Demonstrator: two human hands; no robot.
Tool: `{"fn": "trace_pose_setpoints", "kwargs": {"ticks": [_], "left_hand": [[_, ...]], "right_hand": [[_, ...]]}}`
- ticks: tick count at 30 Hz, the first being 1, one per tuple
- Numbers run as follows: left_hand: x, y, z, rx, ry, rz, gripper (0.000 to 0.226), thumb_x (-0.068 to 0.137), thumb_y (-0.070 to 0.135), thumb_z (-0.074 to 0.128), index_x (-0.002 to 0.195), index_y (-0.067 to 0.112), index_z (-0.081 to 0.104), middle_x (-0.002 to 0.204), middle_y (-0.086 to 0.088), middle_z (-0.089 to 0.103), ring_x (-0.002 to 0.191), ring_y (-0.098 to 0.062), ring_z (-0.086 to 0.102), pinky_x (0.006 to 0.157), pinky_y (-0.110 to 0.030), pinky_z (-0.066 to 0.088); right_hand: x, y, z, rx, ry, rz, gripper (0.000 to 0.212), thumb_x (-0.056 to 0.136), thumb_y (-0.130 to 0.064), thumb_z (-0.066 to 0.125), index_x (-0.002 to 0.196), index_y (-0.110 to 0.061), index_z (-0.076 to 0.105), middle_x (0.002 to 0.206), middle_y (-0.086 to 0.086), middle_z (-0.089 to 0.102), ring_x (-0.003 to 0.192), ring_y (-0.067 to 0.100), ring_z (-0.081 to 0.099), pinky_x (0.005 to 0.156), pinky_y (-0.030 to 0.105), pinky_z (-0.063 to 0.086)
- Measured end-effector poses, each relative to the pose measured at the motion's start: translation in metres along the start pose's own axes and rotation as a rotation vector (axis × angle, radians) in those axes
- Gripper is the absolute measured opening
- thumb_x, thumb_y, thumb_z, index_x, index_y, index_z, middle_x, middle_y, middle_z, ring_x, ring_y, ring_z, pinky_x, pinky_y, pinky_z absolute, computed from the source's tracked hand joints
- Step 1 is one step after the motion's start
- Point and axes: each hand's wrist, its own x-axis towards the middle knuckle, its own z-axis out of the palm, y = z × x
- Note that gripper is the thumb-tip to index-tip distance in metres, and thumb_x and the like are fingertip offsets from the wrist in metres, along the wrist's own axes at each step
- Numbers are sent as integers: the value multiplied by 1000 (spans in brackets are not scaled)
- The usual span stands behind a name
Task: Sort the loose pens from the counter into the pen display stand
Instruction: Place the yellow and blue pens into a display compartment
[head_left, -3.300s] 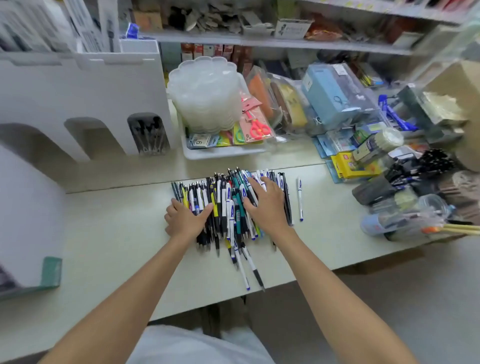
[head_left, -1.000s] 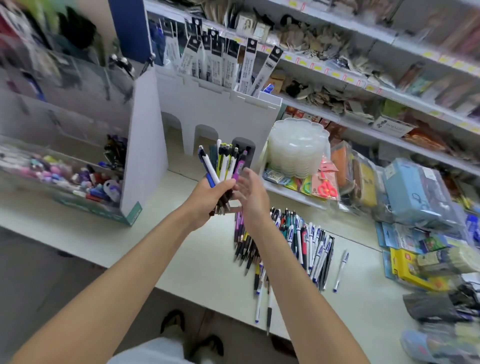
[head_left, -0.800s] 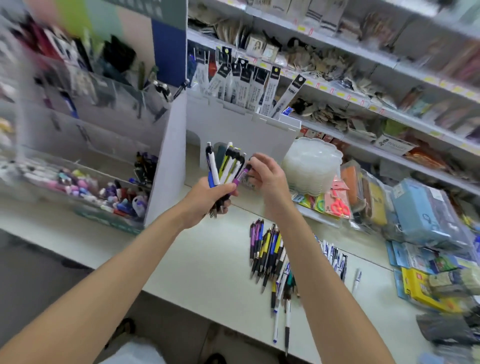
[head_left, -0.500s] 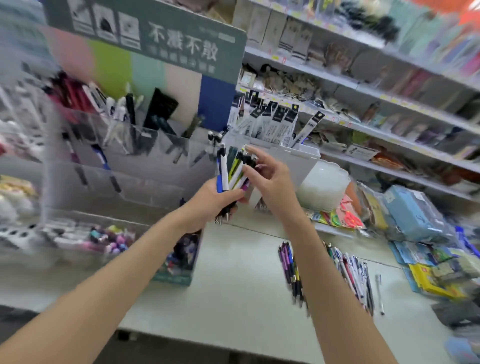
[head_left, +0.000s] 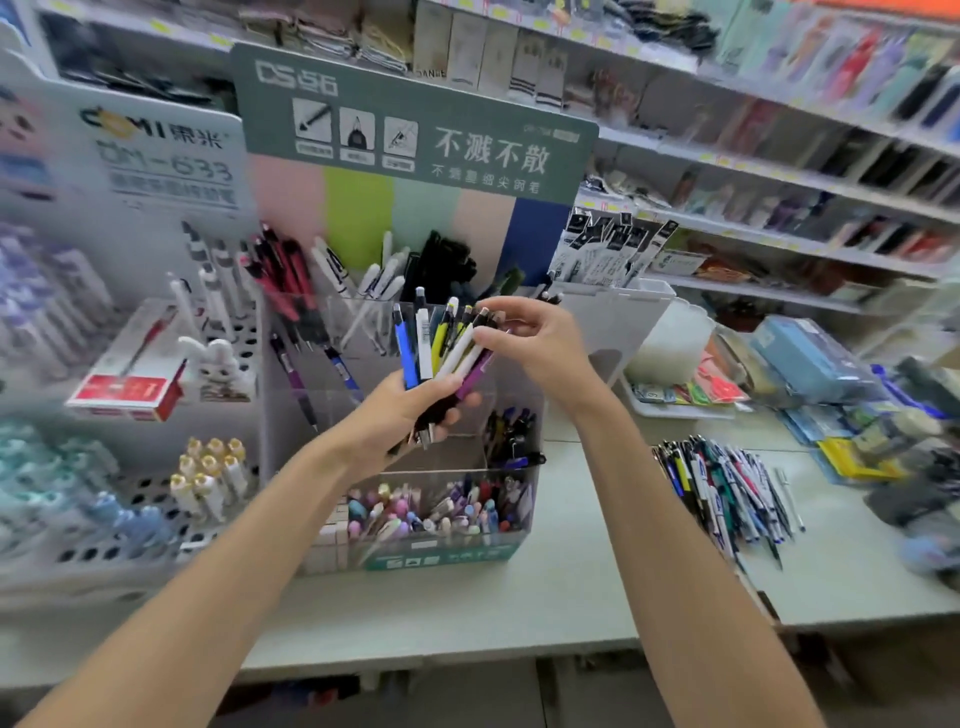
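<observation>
My left hand (head_left: 405, 415) grips a fanned bunch of pens (head_left: 441, 345), blue, white, yellow and purple, held upright in front of the clear tiered pen display stand (head_left: 395, 470). My right hand (head_left: 540, 338) reaches over from the right and pinches the top of a white pen in that bunch. The stand's tiers hold red, white, black and pastel pens. A pile of loose pens (head_left: 727, 486) lies on the pale counter (head_left: 519, 597) to the right.
A white perforated rack (head_left: 130, 535) with pens and a rabbit figure stands left of the stand. A white box (head_left: 618, 322) with packaged refills sits behind on the right. Packaged stationery (head_left: 810, 358) crowds the counter's far right below stocked shelves.
Both hands left the pile; the left one lifted a bunch of pens. The view swung left to the display stand, and my right hand now pinches one pen in the bunch.
</observation>
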Motion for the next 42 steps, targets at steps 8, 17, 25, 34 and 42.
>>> {"fn": "trace_pose_setpoints", "kwargs": {"ticks": [8,17,25,34,42], "left_hand": [[-20,1,-23,-39,49,15,17,101,18,51,111,7,60,87,-9,64,61,-11,51,50,-17,41],[-9,2,-14,25,91,72,23,100,20,53,118,7,61,95,-10,69,67,-14,54,55,-22,48],[-1,-1,1,-30,77,78,27,99,19,54,122,4,58,97,-11,69,68,-14,57,56,-22,50],[0,1,9,58,-49,53,27,97,20,54,122,11,58,95,-8,72,67,-12,56,56,-22,48],[0,8,5,48,-65,62,29,100,17,49,128,11,54,100,-11,71,67,-10,56,63,-19,50]], "right_hand": [[13,-4,19,-68,-7,-39,13,86,-6,72,98,-11,74,89,-1,73,77,5,66,72,17,51],[6,4,27,-293,101,-41,39,89,-26,71,126,-17,65,94,-7,55,72,-1,48,72,13,40],[2,17,5,59,266,211,40,92,-15,67,130,-6,59,116,5,67,109,15,61,97,31,49],[0,0,-5,17,45,157,22,88,-31,71,97,-12,68,67,-15,62,57,-3,52,54,10,38],[8,1,-3,6,-10,33,15,95,-18,64,88,-8,72,68,-8,69,58,-2,59,56,10,42]]}}
